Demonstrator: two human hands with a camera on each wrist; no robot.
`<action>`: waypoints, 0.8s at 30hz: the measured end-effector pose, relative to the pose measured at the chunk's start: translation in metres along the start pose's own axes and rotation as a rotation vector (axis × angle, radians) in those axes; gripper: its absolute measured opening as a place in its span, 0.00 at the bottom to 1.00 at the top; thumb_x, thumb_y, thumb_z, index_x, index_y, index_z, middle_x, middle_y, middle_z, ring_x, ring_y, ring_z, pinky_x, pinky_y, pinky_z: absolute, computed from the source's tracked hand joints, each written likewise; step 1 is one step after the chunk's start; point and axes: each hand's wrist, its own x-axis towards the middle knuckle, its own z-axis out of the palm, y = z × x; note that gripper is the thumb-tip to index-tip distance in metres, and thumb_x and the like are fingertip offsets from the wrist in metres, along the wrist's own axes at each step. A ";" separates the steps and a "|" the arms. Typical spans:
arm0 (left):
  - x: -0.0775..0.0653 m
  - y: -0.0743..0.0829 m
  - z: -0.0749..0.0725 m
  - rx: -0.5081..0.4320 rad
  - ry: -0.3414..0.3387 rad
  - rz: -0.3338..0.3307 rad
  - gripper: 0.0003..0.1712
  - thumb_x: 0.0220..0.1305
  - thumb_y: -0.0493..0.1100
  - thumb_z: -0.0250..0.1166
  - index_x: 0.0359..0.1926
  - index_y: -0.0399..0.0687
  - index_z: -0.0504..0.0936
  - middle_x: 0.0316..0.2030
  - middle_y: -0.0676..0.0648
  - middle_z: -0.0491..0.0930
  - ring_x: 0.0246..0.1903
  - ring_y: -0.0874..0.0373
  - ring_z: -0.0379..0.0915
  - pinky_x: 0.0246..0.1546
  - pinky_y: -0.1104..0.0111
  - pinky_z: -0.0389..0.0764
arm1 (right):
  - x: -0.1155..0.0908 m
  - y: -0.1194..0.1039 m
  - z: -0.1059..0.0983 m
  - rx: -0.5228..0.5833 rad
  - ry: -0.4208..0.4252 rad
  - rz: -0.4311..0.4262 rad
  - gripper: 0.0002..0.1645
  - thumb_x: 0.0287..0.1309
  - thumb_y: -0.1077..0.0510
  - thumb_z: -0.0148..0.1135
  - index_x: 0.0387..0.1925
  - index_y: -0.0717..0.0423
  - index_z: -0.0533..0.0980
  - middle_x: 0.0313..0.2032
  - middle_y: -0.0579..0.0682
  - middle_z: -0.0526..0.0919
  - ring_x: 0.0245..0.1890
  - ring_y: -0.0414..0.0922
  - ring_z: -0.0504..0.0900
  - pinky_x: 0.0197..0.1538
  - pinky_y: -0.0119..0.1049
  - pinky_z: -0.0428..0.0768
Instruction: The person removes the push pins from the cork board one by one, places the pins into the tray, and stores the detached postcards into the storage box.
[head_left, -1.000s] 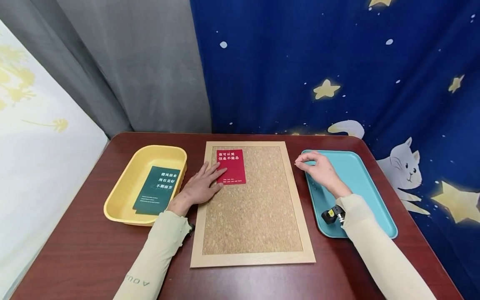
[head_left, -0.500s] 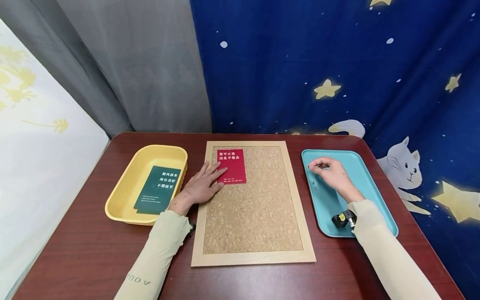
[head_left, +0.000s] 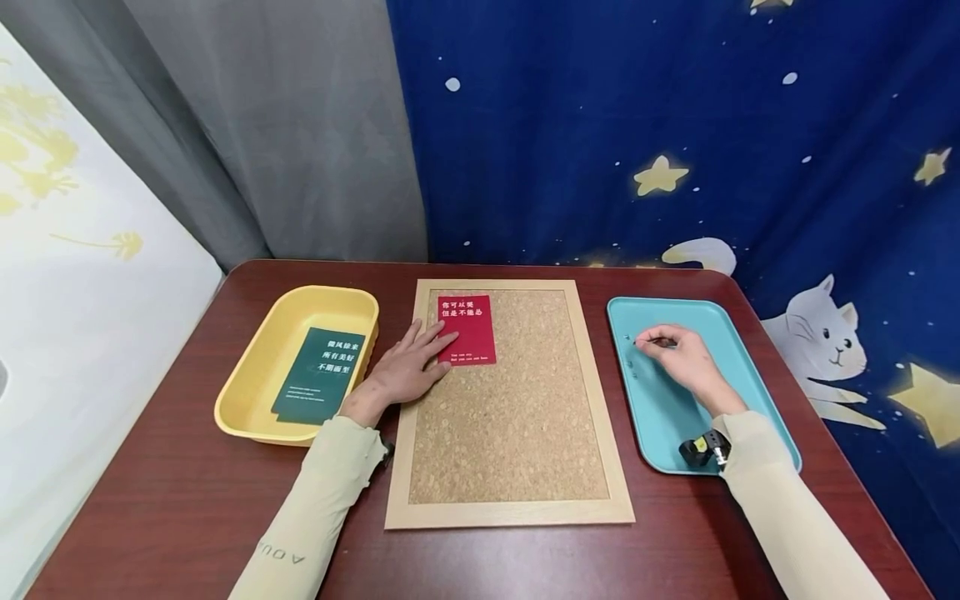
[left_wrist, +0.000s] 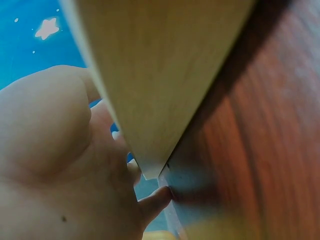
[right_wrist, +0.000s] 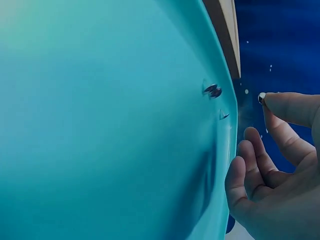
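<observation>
My left hand lies flat with spread fingers at the left edge of the wood-framed cork board. Its fingertips rest on a red card with white writing, near the board's top left corner. Over the left part of the blue tray, my right hand pinches a small shiny thumbtack between thumb and index finger. Several more thumbtacks lie in the tray near its rim. The left wrist view shows the left palm beside the board's wooden edge.
Left of the board stands a yellow basin with dark green cards in it. All stand on a dark red-brown table. Behind the table hang a grey curtain and a blue starry curtain.
From beside the board's right edge, my right hand has moved right and a little nearer, over the tray. The left hand stays on the red card. The head view has shifted slightly.
</observation>
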 end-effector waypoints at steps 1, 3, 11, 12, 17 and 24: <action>0.000 0.000 0.000 -0.001 -0.001 0.000 0.36 0.78 0.54 0.55 0.82 0.62 0.57 0.85 0.48 0.45 0.85 0.41 0.26 0.80 0.33 0.45 | 0.000 0.001 0.000 -0.003 0.001 0.003 0.21 0.75 0.48 0.60 0.56 0.59 0.82 0.59 0.62 0.80 0.55 0.52 0.75 0.55 0.41 0.73; 0.000 0.000 0.001 -0.001 -0.002 0.000 0.36 0.78 0.54 0.55 0.82 0.63 0.57 0.85 0.48 0.45 0.85 0.42 0.26 0.80 0.33 0.45 | -0.001 0.004 0.000 -0.008 0.004 0.007 0.20 0.75 0.48 0.60 0.55 0.59 0.82 0.59 0.61 0.80 0.54 0.51 0.75 0.54 0.41 0.72; -0.001 0.000 0.000 0.006 0.000 -0.005 0.37 0.77 0.55 0.55 0.82 0.63 0.57 0.85 0.49 0.44 0.85 0.42 0.26 0.79 0.33 0.46 | -0.002 0.017 0.001 -0.047 0.022 -0.022 0.18 0.74 0.51 0.61 0.52 0.59 0.83 0.54 0.61 0.83 0.43 0.42 0.74 0.44 0.32 0.73; -0.001 0.001 0.000 0.006 -0.002 -0.005 0.37 0.77 0.54 0.55 0.82 0.63 0.57 0.85 0.49 0.44 0.85 0.42 0.26 0.80 0.33 0.46 | -0.003 0.019 0.001 -0.050 0.022 -0.029 0.17 0.74 0.51 0.61 0.52 0.59 0.84 0.53 0.61 0.83 0.42 0.42 0.74 0.42 0.31 0.73; 0.000 0.001 0.000 0.005 -0.002 -0.005 0.37 0.78 0.54 0.55 0.82 0.63 0.57 0.85 0.48 0.45 0.85 0.41 0.26 0.80 0.33 0.45 | -0.002 0.025 0.002 -0.063 0.030 -0.051 0.16 0.74 0.52 0.62 0.51 0.59 0.85 0.49 0.60 0.83 0.39 0.42 0.73 0.39 0.30 0.72; 0.001 0.001 -0.001 0.007 -0.005 -0.009 0.37 0.78 0.55 0.55 0.82 0.63 0.57 0.85 0.49 0.44 0.85 0.42 0.26 0.80 0.33 0.45 | -0.002 0.030 0.004 -0.094 0.021 -0.054 0.14 0.73 0.53 0.63 0.49 0.59 0.85 0.49 0.60 0.81 0.42 0.45 0.71 0.42 0.33 0.71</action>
